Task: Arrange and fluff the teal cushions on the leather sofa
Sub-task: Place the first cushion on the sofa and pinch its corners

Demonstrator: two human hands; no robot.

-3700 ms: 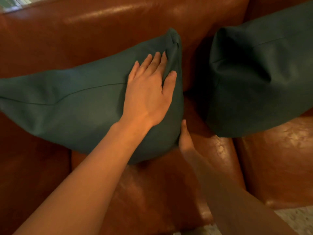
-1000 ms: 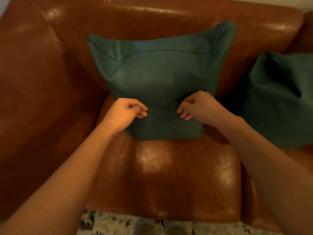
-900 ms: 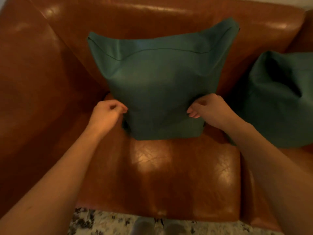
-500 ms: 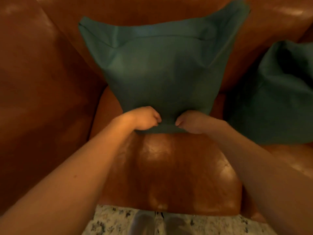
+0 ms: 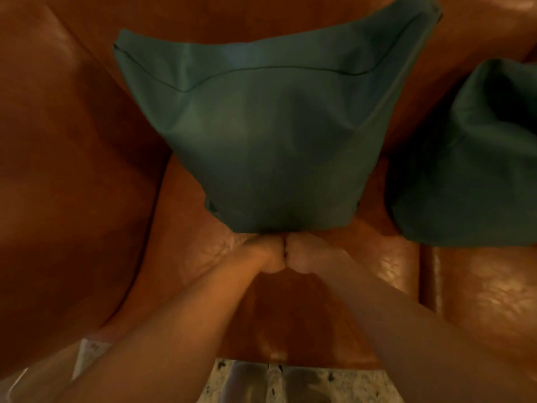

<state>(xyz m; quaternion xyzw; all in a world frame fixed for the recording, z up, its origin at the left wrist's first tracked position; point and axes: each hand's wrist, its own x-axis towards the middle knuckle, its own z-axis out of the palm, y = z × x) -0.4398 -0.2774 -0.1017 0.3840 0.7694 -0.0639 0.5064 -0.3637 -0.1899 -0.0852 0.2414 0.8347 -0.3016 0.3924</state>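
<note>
Standing at the bottom edge on speckled floor (image 5: 334, 382). Meeting knuckle to knuckle just above the glossy, creased leather seat (image 5: 386, 269): left hand (image 5: 268, 255) and right hand (image 5: 302, 254), both clenched into fists (whether pinching fabric, cannot tell) and touching the lower edge of the cushion (image 5: 270, 141). Rising beyond them, smooth teal cloth, bulging in the middle, tapering downward, corners flaring against the sofa (image 5: 72, 170) back. Slumping to the right, apart, a dented second cushion (image 5: 470, 170).

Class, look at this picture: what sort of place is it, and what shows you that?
Probably a living room: a brown leather sofa, two teal cushions on it, and speckled stone-like flooring in front.
</note>
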